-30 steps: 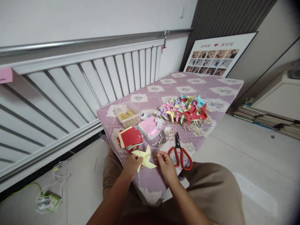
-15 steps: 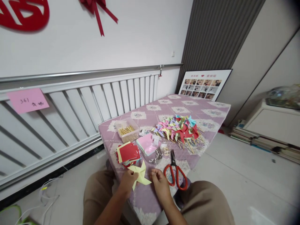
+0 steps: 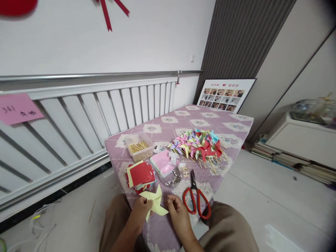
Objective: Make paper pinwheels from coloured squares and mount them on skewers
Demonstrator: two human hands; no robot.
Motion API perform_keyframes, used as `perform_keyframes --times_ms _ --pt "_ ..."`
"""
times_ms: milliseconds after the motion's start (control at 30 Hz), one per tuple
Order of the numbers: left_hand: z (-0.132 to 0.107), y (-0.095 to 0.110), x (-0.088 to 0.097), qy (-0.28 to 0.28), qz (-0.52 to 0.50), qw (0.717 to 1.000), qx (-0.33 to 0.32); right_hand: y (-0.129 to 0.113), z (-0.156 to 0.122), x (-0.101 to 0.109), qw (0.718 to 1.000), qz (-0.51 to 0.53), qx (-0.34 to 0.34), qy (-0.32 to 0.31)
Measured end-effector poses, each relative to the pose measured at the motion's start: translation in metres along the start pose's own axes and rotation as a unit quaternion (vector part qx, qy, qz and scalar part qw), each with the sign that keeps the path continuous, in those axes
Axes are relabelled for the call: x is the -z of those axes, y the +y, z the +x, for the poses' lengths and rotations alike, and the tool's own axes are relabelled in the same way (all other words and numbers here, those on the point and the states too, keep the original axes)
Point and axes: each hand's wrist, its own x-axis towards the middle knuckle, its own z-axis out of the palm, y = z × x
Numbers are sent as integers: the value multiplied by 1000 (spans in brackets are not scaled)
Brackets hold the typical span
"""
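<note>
My left hand (image 3: 140,209) is closed on a pale yellow paper pinwheel (image 3: 154,202), held over the near end of the purple quilted table (image 3: 183,122). Just right of the pinwheel my right hand (image 3: 177,212) has its fingers curled in a pinch; whether it holds something small I cannot make out. Red-handled scissors (image 3: 196,197) lie beside my right hand. A stack of red and yellow paper squares (image 3: 140,175) sits just beyond my left hand.
On the table are pink paper squares (image 3: 163,161), a clear box of wooden sticks (image 3: 139,147), a bag of small metal pieces (image 3: 174,177) and a pile of finished coloured pinwheels (image 3: 199,145). A white radiator (image 3: 78,115) runs along the left. A photo board (image 3: 223,96) leans behind.
The head camera tilted up and then shifted slightly, so the table and hands sit lower in view. My hands keep the yellow pinwheel in the same grip.
</note>
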Motion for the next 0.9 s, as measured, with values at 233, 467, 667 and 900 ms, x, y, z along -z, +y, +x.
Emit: perform_keyframes --times_ms 233,467,667,900 --pt "0 -4 2 -31 -25 999 -7 -2 -2 0 1000 2 -20 -1" --pt "5 -11 5 -35 -32 999 3 -6 2 2 999 18 -39 -16" --pt "0 -1 5 -31 -34 999 17 -40 27 20 997 -46 -21 -51" --pt "-2 7 5 -40 -37 998 12 -92 107 37 981 -174 28 -84"
